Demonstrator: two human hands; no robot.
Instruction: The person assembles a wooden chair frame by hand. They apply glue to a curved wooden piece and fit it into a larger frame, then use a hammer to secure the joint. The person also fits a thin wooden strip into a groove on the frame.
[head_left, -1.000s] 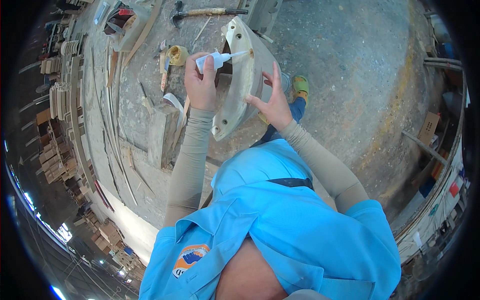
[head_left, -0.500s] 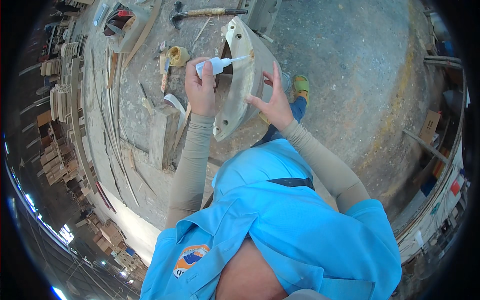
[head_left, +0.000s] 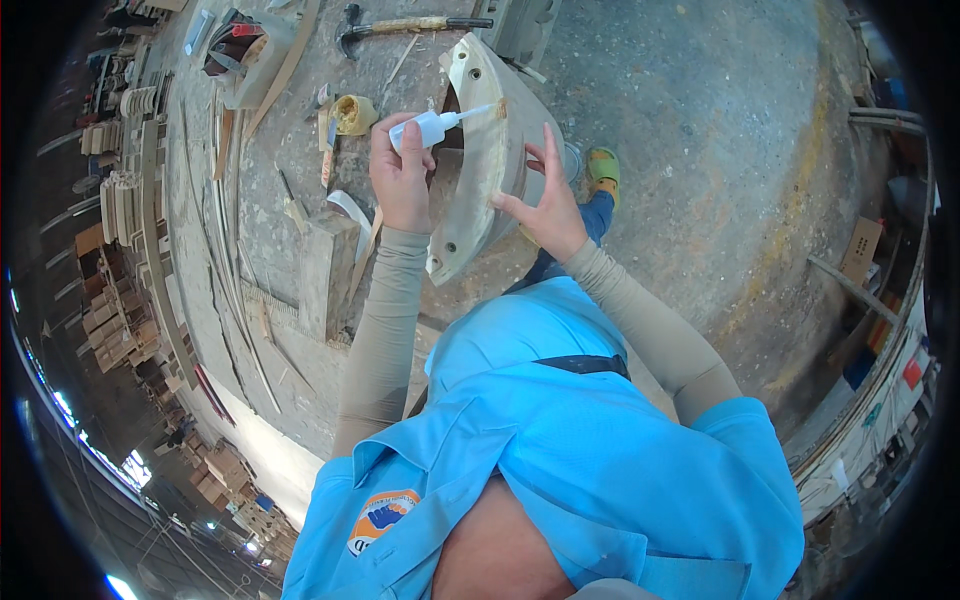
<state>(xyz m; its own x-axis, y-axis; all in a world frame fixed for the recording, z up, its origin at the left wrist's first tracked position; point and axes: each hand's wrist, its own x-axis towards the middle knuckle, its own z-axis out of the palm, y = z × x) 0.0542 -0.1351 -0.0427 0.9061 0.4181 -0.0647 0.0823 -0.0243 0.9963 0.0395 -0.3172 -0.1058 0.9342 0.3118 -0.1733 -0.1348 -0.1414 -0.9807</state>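
In my left hand (head_left: 403,185) is a small white squeeze bottle (head_left: 427,130), fingers closed around its body. Its long thin nozzle reaches over a curved pale wooden piece (head_left: 482,185), with the tip close to a brownish patch (head_left: 501,108) on the upper edge. Whether the tip touches the wood I cannot tell. Dark holes show near both ends of the piece. My right hand (head_left: 552,205) has its fingers spread along the outer curved side, the thumb resting on the rim.
On the worktable (head_left: 270,170) to the left lie a claw hammer (head_left: 415,26), an open yellowish jar (head_left: 353,115), a wooden block (head_left: 328,270) and thin strips. A cut-open container (head_left: 265,60) holds tools. Beyond the piece stands a foot in a green clog (head_left: 603,165).
The bottle has tilted slightly, so its nozzle tip sits a little higher along the wooden rim. Both hands stay nearly where they were.
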